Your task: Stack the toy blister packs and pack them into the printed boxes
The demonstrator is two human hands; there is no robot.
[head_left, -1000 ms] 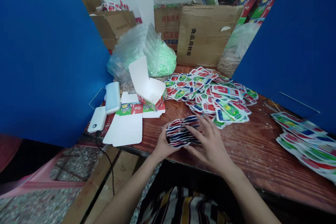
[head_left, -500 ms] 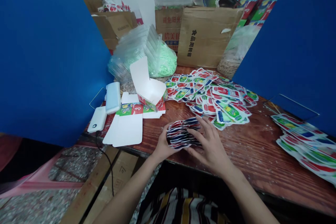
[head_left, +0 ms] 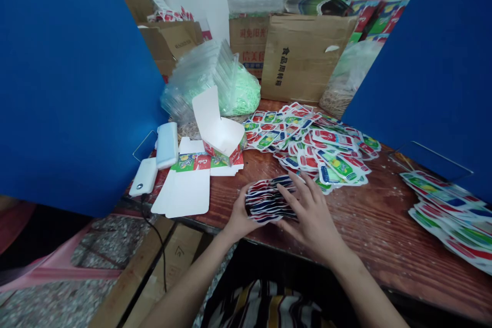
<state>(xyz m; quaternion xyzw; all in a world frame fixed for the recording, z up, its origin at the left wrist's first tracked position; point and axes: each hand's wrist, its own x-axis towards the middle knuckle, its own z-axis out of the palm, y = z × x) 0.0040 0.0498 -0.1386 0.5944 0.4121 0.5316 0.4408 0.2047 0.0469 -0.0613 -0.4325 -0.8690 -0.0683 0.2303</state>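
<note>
A thick stack of red, white and blue printed packets (head_left: 266,198) stands on edge on the wooden table (head_left: 369,225) near its front edge. My left hand (head_left: 237,215) grips the stack from the left, fingers curled round it. From the right, my right hand (head_left: 309,212) presses on the stack with fingers together over its top. A big loose heap of similar red, green and blue packets (head_left: 319,143) lies just behind the stack.
An open white carton (head_left: 221,136) sits on flat carton blanks (head_left: 186,184) to the left, beside two white devices (head_left: 156,159). Blue panels (head_left: 73,87) flank both sides. Another packet pile (head_left: 453,215) lies at right; cardboard boxes (head_left: 303,56) and plastic bags stand behind.
Both hands stay on the stack, squeezing and straightening it; the right fingers have shifted slightly over its top. The view has tilted a little.
</note>
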